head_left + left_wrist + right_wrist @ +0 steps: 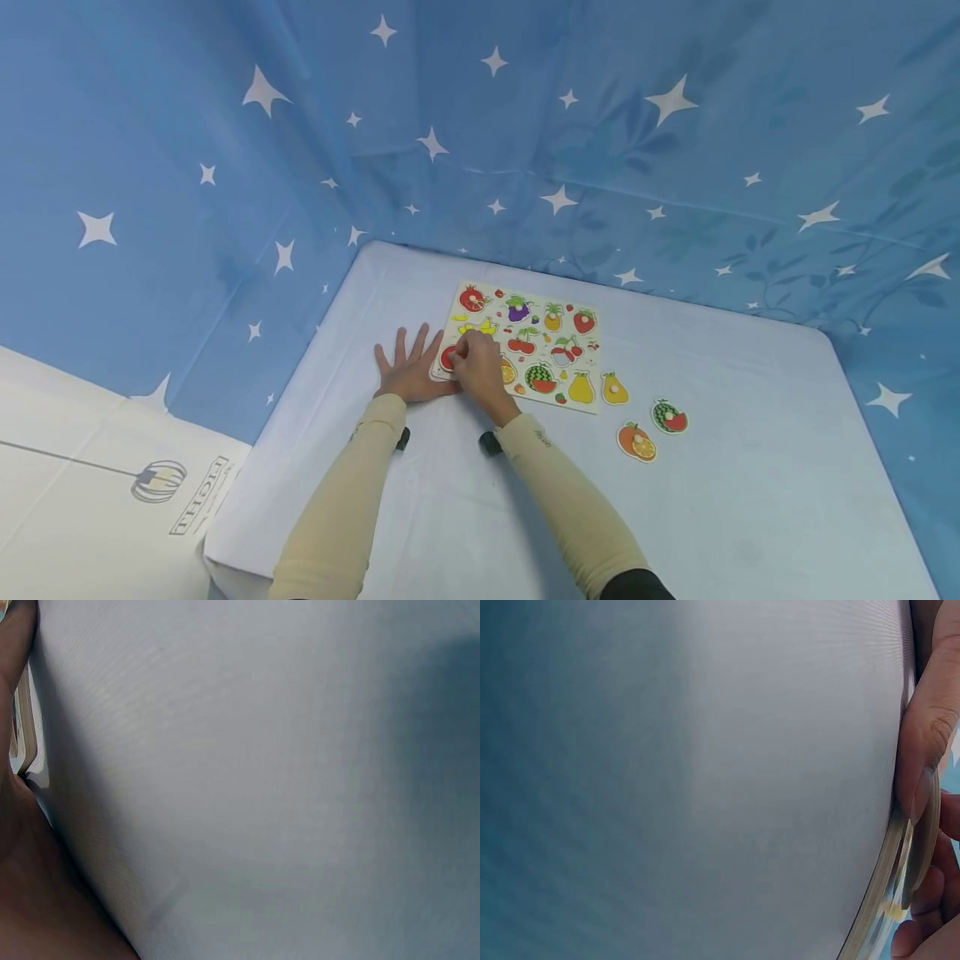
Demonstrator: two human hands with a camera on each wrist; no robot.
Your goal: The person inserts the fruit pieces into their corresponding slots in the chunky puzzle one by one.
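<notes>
Head view, left hand: your left hand [411, 375] lies palm down at the left edge of the board [497, 308], fingers fanned out on the desk [750, 467]; grip spread, nothing in it.
Right hand: your right hand [482, 371] is over the board's lower-left corner, just beside the left; grip pinching the red piece.
Red piece: the red piece [447, 358] shows left of your right fingertips, at that corner; its fruit is partly hidden.
Board: flat, pale, fruit pictures in rows; pomegranate [472, 298], grapes [517, 308], pineapple [552, 317] and strawberry [584, 321] along the top.
Loose pieces: pear piece [615, 388] just beside the board's right edge; watermelon piece [670, 417] and orange piece [637, 442] near each other, farther right and nearer you.
Sleeves: cream on both your arms.
Backdrop: blue curtain [600, 158] with white stars, behind the desk and to its left.
Left wrist view, hand: only part of your left hand, along the left border; fingertips out of frame.
Board edge: a thin strip beside the hand, white cloth across most of the rest.
Right wrist view, thumb: your right thumb presses the red piece's rim, curled fingers opposite.
Red piece: seen edge-on, tilted, close to the board's edge.
</notes>
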